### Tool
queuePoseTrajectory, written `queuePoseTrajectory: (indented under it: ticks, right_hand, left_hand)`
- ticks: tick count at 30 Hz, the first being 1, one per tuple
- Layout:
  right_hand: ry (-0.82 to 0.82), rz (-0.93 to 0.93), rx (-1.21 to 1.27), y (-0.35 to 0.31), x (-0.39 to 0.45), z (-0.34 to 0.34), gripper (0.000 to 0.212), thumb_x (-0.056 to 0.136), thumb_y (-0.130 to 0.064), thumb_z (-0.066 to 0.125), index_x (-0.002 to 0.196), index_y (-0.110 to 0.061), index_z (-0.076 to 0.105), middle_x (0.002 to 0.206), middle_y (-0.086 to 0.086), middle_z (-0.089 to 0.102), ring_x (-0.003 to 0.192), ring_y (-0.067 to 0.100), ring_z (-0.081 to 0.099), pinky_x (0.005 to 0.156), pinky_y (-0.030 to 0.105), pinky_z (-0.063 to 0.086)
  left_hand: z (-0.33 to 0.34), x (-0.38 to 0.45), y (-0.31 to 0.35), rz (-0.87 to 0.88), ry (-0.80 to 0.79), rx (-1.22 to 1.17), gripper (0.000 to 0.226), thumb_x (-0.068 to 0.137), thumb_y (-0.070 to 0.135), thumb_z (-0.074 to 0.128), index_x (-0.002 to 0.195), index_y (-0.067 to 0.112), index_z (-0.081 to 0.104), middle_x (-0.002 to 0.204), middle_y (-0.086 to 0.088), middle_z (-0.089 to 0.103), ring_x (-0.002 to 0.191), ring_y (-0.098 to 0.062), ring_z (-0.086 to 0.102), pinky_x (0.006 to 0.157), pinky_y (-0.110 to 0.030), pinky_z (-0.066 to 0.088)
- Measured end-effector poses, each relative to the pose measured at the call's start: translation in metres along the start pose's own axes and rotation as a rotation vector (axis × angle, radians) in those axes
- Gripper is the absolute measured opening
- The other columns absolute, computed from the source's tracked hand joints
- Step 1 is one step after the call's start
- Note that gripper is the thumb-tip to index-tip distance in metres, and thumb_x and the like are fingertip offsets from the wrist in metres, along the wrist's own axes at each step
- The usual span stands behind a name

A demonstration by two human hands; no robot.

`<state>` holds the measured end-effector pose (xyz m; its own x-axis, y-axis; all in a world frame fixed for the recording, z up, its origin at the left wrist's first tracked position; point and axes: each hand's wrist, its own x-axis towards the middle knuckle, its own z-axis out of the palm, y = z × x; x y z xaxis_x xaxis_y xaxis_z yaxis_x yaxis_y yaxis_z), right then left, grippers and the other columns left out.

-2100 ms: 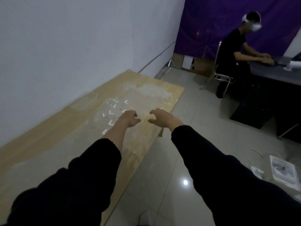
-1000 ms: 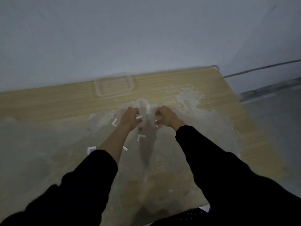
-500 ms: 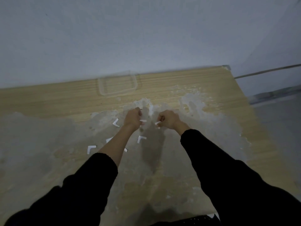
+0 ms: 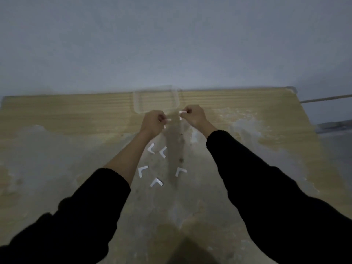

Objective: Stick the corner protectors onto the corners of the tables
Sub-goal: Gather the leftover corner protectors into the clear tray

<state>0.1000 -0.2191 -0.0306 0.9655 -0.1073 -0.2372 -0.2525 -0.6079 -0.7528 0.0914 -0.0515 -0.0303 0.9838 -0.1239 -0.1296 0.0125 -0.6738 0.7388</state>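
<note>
**Both hands pinching white corner protectors above the table**

Right hand [image 4: 194,115]: fingers curled, thumb and forefinger pinch a small white corner protector [image 4: 182,113]; its L shape shows, one leg pointing down. Left hand [image 4: 152,121]: fingers curled too, pinching a second white piece [image 4: 167,121] at the fingertips. That piece is blurred and mostly hidden; only a short white sliver shows. The two hands sit close together, knuckles facing each other, a narrow gap between them, not touching.

Both hands are raised over the far middle of the wooden table [image 4: 57,115]. Just behind them, near the wall edge, a clear plastic tray [image 4: 137,103] lies flat on the tabletop.

Nearer the person, five loose corner protectors [image 4: 151,148] lie on the table between the forearms: two side by side up top, three lower down, all apart from each other. Tabletop around them is covered in pale grey patches. Black sleeves [image 4: 266,178] cover both arms; the left one is pushed up, forearm bare. Grey wall [image 4: 171,44] behind the table.
</note>
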Motion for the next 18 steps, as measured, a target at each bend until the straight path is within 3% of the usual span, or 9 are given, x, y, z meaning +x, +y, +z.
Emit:
queuePoseTrajectory:
  ticks: [3, 5, 8, 18]
  right_hand:
    - [0.033, -0.025, -0.068, -0.023, 0.020, 0.012, 0.010, 0.081, -0.025, 0.062, 0.071, -0.023, 0.064, 0.079, -0.004, 0.061, 0.086, 0.018, 0.059, 0.077, 0.030, 0.043]
    - [0.047, -0.031, -0.166, -0.034, 0.030, 0.020, 0.011, 0.084, -0.026, 0.058, 0.081, -0.022, 0.068, 0.090, -0.001, 0.066, 0.098, 0.020, 0.059, 0.086, 0.033, 0.040]
    - [0.076, -0.084, -0.303, -0.045, 0.042, 0.030, 0.017, 0.087, -0.025, 0.054, 0.089, -0.020, 0.070, 0.094, 0.000, 0.065, 0.108, 0.021, 0.055, 0.085, 0.034, 0.028]
    - [0.033, -0.203, -0.681, -0.052, 0.072, 0.056, 0.022, 0.093, -0.029, 0.050, 0.106, -0.029, 0.068, 0.120, 0.006, 0.054, 0.122, 0.028, 0.039, 0.098, 0.039, 0.027]
  left_hand:
    - [-0.026, 0.033, -0.009, 0.000, 0.066, 0.015, 0.014, 0.087, 0.005, 0.061, 0.089, -0.006, 0.070, 0.086, -0.027, 0.071, 0.081, -0.035, 0.069, 0.074, -0.039, 0.057]
    - [-0.038, 0.052, -0.016, -0.004, 0.064, 0.092, 0.018, 0.088, 0.002, 0.055, 0.093, -0.005, 0.071, 0.097, -0.025, 0.070, 0.092, -0.035, 0.068, 0.081, -0.037, 0.054]
    - [-0.047, 0.073, -0.023, -0.027, 0.018, 0.204, 0.024, 0.087, 0.000, 0.050, 0.098, 0.000, 0.072, 0.110, -0.020, 0.068, 0.102, -0.035, 0.063, 0.089, -0.040, 0.051]
    - [-0.051, 0.104, -0.040, 0.005, -0.071, 0.319, 0.037, 0.094, 0.004, 0.042, 0.128, 0.009, 0.057, 0.139, -0.016, 0.050, 0.125, -0.032, 0.050, 0.105, -0.041, 0.042]
